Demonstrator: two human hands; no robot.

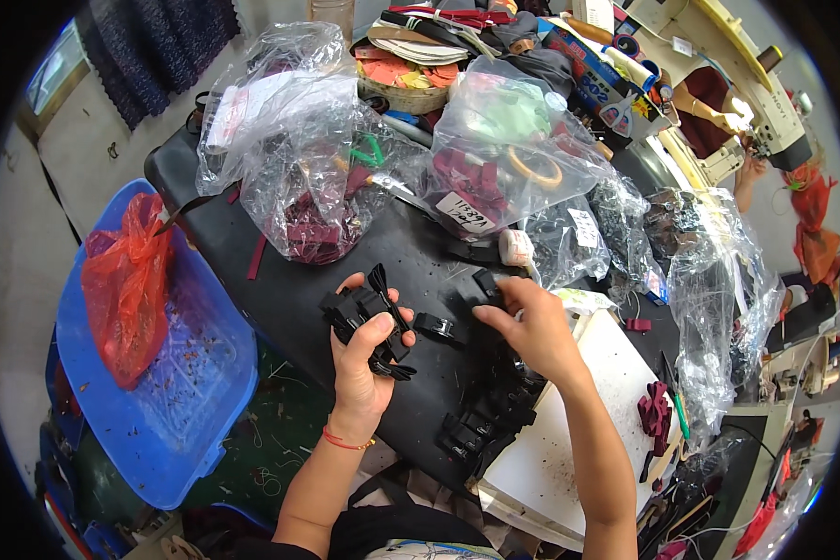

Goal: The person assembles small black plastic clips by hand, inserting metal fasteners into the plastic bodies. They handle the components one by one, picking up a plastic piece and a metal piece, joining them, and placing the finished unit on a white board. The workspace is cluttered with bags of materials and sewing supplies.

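My left hand (362,359) is closed around a bunch of black ribbon bows (357,308), held above the black tabletop (299,303). My right hand (543,329) pinches a small black ribbon piece (484,285) between thumb and fingers; that piece is somewhat blurred. Between the two hands, a loose black ribbon piece with a shiny metal part (436,327) lies on the table. Closer to me, below my right hand, a pile of similar black pieces with metal clips (481,429) sits along the edge of a white board (583,411).
Clear plastic bags of maroon ribbon pieces (313,224) crowd the table's far side, near a tape roll (516,249). A blue tub (187,411) with a red bag (129,299) stands at left. Maroon bows (656,415) lie right, by a green-handled tool (681,415). Another person's hand (733,121) is at a sewing machine.
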